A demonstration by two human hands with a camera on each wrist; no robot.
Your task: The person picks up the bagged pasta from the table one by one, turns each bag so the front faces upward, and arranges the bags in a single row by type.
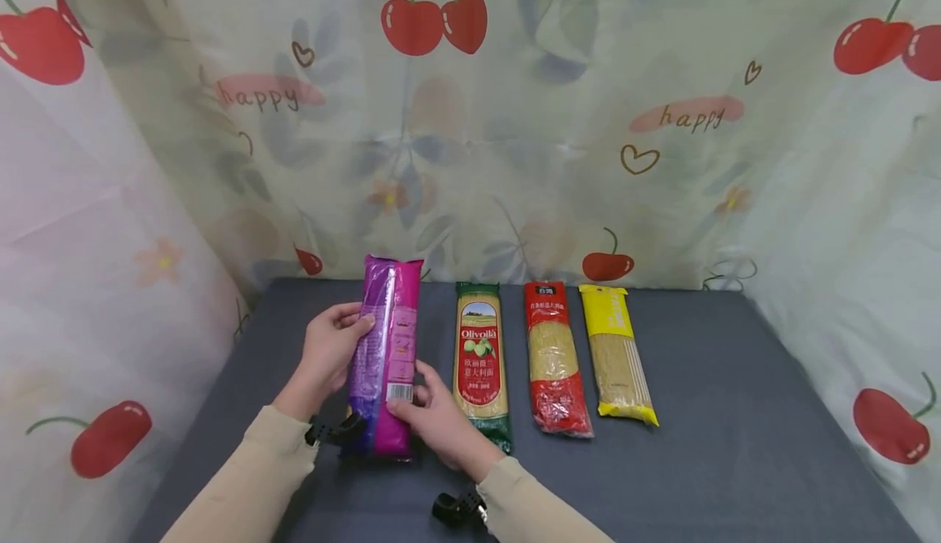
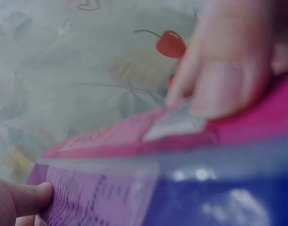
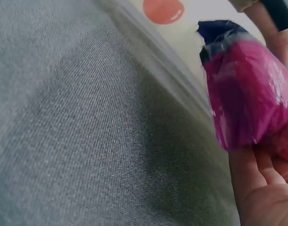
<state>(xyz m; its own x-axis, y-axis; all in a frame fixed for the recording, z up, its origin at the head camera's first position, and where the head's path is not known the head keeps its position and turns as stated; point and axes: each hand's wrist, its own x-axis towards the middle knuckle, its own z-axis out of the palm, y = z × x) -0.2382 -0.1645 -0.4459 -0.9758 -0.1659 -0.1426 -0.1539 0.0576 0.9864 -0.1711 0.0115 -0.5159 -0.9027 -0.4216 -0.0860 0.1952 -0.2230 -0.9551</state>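
Both hands hold up a long purple and pink plastic packet [image 1: 381, 355], its printed back with a barcode turned toward the head camera. My left hand [image 1: 328, 353] grips its left edge, thumb on the front. On the lower right edge, my right hand [image 1: 441, 425] pinches it with the thumb beside the barcode. In the left wrist view the packet [image 2: 106, 188] looms close, with the left thumb [image 2: 28, 197] on it. One end of the packet [image 3: 247, 89] shows in the right wrist view above the right palm [image 3: 271, 202]. The packet's contents are not visible.
Right of the hands, a green and red Olivoilà spaghetti packet [image 1: 481, 363], a red pasta packet [image 1: 555, 351] and a yellow pasta packet [image 1: 617, 355] lie side by side on the dark grey table [image 1: 706, 445]. A cherry-print curtain [image 1: 500, 159] hangs behind and at both sides.
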